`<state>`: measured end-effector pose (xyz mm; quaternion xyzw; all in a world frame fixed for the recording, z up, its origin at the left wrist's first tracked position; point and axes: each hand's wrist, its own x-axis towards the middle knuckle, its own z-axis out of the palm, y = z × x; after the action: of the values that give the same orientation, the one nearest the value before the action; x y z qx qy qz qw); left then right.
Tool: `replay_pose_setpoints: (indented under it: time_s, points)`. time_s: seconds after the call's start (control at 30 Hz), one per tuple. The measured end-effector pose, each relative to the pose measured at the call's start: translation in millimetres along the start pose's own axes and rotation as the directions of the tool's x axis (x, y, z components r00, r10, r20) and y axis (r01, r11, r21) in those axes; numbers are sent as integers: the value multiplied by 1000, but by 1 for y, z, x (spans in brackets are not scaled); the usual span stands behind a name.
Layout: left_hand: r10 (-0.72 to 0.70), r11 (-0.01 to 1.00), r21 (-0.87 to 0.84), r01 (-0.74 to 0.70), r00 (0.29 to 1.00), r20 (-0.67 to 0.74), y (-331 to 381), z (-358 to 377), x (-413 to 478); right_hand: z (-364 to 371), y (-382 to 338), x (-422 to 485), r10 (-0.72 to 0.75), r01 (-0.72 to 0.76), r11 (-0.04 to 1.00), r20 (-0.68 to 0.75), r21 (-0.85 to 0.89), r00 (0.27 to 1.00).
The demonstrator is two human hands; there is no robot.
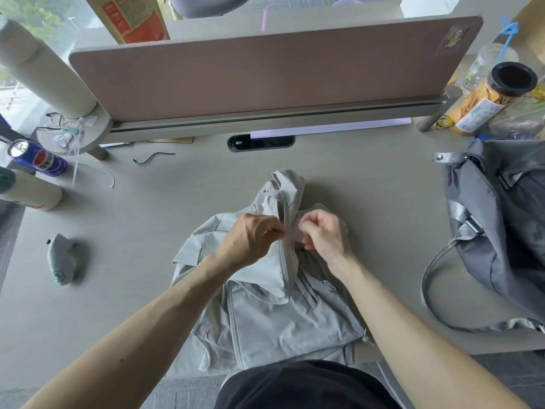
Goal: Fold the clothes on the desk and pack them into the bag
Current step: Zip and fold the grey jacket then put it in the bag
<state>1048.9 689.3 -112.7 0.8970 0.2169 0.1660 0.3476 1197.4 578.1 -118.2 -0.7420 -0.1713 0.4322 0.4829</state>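
Head view: light grey jacket (265,305) lies mid-desk (132,261), partly folded, hood end bunched toward partition (265,75). Left hand (250,237) pinches fabric at zip edge below collar; right hand (324,234) pinches opposite edge just beside it, fingers curled. Grey bag (501,231) sits at desk's right side, well apart from jacket. Assessment: fabric thin, soft, light, likely slippery; will slump, not hold crease unaided. Best hold: along zip seam or hem, where stitching stiffens cloth. Folding incomplete; packing not begun.

Blue can (38,159), snack jar (489,95), pink partition (265,78).
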Motion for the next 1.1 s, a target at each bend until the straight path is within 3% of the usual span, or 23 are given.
replay_pose_setpoints:
  time_s: [0.07, 0.17, 0.27, 0.37, 0.43, 0.5, 0.63, 0.77, 0.87, 0.97, 1.03, 1.1]
  points:
    - [51, 999, 17, -52, 998, 37, 2, 4, -4, -3, -8, 18, -237, 210, 948, -89, -238, 967]
    - [90, 995, 40, -92, 995, 45, 5, 11, -7, -5, -36, 42, -378, 377, 781, 102, -498, 920]
    - [126, 989, 73, -127, 992, 13, 5, 11, -8, 1, -43, 59, -209, 375, 590, 313, -715, 927]
    - [144, 984, 108, -142, 989, -16, -1, 10, -11, 0, -27, 69, -16, 224, 438, 241, -871, 970]
    - [147, 980, 139, -140, 988, -39, -5, 12, -13, -6, -21, 69, 37, 89, 486, 122, -869, 992]
    - [182, 971, 167, -172, 982, -51, -5, 18, -15, -9, -16, 69, 92, -28, 616, 37, -787, 995]
    - [286, 938, 222, -266, 956, -65, 3, 27, -19, -13, -14, 69, 133, -172, 767, -109, -618, 985]
    - [321, 905, 293, -309, 947, 8, 11, 31, -20, -25, -23, 71, -36, -139, 735, -243, -664, 969]
    - [231, 906, 336, -257, 966, 115, 17, 36, -12, -31, -28, 70, -152, -42, 791, -262, -610, 953]
    - [100, 936, 312, -162, 973, 206, 18, 36, -2, -39, -32, 69, -158, 31, 836, -187, -548, 969]
    - [85, 944, 273, -187, 934, 346, 20, 34, 7, -45, -33, 67, -129, 39, 836, -127, -548, 984]
    - [94, 940, 236, -247, 850, 518, 23, 31, 19, -48, -33, 64, -118, 67, 835, -59, -546, 991]
